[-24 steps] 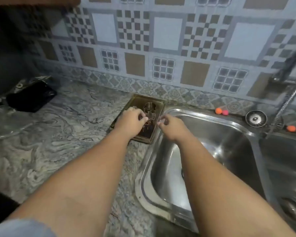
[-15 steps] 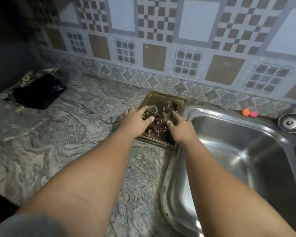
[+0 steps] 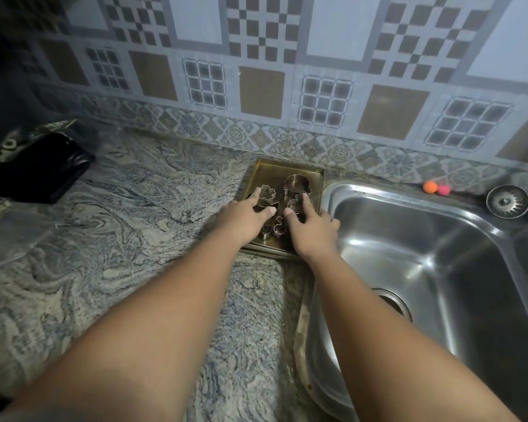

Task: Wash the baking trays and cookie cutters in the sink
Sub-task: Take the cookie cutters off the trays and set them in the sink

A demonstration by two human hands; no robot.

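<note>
A brass-coloured baking tray (image 3: 287, 163) lies on the marble counter against the wall, just left of the steel sink (image 3: 415, 239). At its near edge a second rim shows beneath it. Several metal cookie cutters sit in it: a round cutter (image 3: 296, 180), a flower cutter (image 3: 268, 191) and a heart cutter (image 3: 265, 232) among them. My left hand (image 3: 244, 219) rests over the tray's left side, fingers spread on the cutters. My right hand (image 3: 311, 226) covers the right side, its index finger and thumb touching cutters. Neither hand has lifted anything.
The sink basin holds nothing but its drain (image 3: 390, 303). A loose strainer (image 3: 507, 201) and two small balls, orange (image 3: 429, 187) and pink (image 3: 443, 190), sit on the ledge behind it. A black bag (image 3: 37, 169) and a clear round lid (image 3: 9, 236) lie on the counter's left.
My view has swung left and down toward the tray. Both hands have moved forward onto the cutters and spread their fingers; the right hand came off the sink rim.
</note>
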